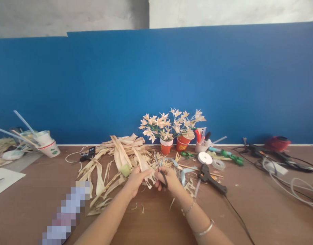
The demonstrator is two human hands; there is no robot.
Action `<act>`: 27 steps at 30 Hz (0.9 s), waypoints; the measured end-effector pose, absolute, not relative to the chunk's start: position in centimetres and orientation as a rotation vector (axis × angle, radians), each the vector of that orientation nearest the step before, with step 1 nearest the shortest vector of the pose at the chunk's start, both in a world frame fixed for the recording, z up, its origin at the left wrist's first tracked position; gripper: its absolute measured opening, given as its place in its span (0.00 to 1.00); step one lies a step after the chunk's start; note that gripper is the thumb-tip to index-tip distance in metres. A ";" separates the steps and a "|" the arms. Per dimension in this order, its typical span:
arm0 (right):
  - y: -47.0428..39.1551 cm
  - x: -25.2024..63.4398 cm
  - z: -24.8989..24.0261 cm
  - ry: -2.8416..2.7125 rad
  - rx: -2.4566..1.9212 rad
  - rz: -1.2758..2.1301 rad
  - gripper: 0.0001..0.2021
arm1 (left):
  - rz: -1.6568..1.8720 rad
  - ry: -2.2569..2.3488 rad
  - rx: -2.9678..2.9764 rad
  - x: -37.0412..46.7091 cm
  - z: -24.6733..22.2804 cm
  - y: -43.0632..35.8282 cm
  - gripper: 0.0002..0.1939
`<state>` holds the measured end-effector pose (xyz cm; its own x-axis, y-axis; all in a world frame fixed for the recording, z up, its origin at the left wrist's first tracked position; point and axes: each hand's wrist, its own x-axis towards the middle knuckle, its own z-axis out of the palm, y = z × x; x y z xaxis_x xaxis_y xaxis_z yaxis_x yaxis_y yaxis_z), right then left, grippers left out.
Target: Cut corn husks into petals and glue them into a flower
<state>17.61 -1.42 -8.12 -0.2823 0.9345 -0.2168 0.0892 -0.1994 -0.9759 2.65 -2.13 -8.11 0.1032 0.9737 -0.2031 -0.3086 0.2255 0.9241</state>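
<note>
My left hand (136, 180) is closed on a pale corn husk (145, 165), pinched between thumb and fingers. Its lower end has pointed, cut-looking strips hanging between my hands. In my right hand (169, 179) is a pair of scissors (163, 177) with dark handles, the blades pointing up and away from me beside the husk. Whether the blades touch the husk, I cannot tell. Left of my hands lies a heap of dry husks (122, 153). Beyond them, husk flowers on green stems stand in a red paper cup (166, 147) and a second red cup (182, 144).
A black glue gun (212, 179) with a trailing cord lies to the right. Near it are a white spool (204, 158), a clear tape roll (218, 164) and green tape (237, 158). Tangled cables (274, 170) lie far right; a white cup (51, 148) leans far left.
</note>
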 end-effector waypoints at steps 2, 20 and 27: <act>-1.4 17.7 -8.1 -1.347 -1.244 1.535 0.15 | 1.153 1.022 0.840 2.5 -8.0 -2.1 0.18; -1.2 17.7 -8.6 -1.406 -1.175 1.514 0.16 | 1.297 1.218 0.821 2.5 -8.6 -1.6 0.16; -1.5 17.3 -9.2 -1.548 -1.095 1.641 0.18 | 1.455 1.219 0.720 1.7 -8.2 -1.0 0.17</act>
